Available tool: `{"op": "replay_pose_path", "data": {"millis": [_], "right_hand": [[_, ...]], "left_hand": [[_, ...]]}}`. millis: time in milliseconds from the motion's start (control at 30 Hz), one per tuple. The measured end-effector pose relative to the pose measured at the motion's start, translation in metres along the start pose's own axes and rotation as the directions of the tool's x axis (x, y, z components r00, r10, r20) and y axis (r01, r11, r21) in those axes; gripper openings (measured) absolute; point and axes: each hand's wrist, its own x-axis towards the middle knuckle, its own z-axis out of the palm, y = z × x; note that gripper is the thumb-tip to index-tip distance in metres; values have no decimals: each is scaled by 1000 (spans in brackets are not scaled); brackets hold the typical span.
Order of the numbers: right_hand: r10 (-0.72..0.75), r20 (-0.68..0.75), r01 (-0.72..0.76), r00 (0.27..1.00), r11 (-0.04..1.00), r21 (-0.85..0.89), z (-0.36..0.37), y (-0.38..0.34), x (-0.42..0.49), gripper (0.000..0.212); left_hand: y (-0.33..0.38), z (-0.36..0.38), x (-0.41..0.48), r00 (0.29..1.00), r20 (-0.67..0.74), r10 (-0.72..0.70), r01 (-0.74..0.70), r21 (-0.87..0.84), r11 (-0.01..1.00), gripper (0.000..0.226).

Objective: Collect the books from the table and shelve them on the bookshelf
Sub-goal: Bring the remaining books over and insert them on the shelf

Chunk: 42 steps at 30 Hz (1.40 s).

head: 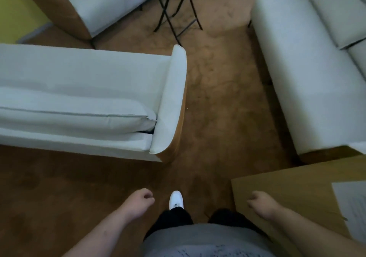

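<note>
Walking empty-handed, left hand (141,198) and right hand (259,201) loosely curled on nothing, no books or bookshelf in view, so turn to the table (277,185) at your right and look.

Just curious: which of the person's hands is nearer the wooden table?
Right. The right hand hangs over the wooden table at its near corner; the left hand hangs over the carpet, beyond the white shoe.
</note>
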Motion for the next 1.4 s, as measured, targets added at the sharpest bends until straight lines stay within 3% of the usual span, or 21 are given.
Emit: {"op": "replay_pose_path", "data": {"millis": [67, 333, 433, 733, 867, 1000, 1167, 1400], "right_hand": [[-33, -13, 34, 999, 998, 58, -10, -32, 3, 34], [-83, -23, 86, 996, 983, 162, -78, -113, 36, 27], [-81, 2, 81, 997, 990, 116, -116, -122, 73, 26], [-29, 115, 33, 993, 999, -34, -258, -163, 175, 33], [-69, 18, 69, 997, 997, 17, -334, -192, 208, 33], [-24, -88, 38, 996, 987, 159, -389, -209, 234, 29], [50, -41, -40, 998, 977, 210, -432, -221, 275, 27], [142, 7, -141, 990, 977, 158, -533, -280, 334, 35]], "left_hand": [[27, -22, 21, 999, 24, 35, -36, 43, 998, 35], [149, -60, 101, 989, 83, 124, -133, 107, 985, 32], [196, -66, 135, 983, 96, 156, -168, 132, 977, 33], [325, -113, 228, 996, 45, 74, -80, 145, 986, 31], [384, -142, 268, 998, -4, 64, -63, 125, 990, 30], [429, -165, 301, 1000, 2, 24, -24, 109, 994, 29], [481, -191, 350, 999, 33, -3, -1, 115, 993, 16], [582, -249, 446, 991, 118, 59, -83, 209, 974, 12]]}}
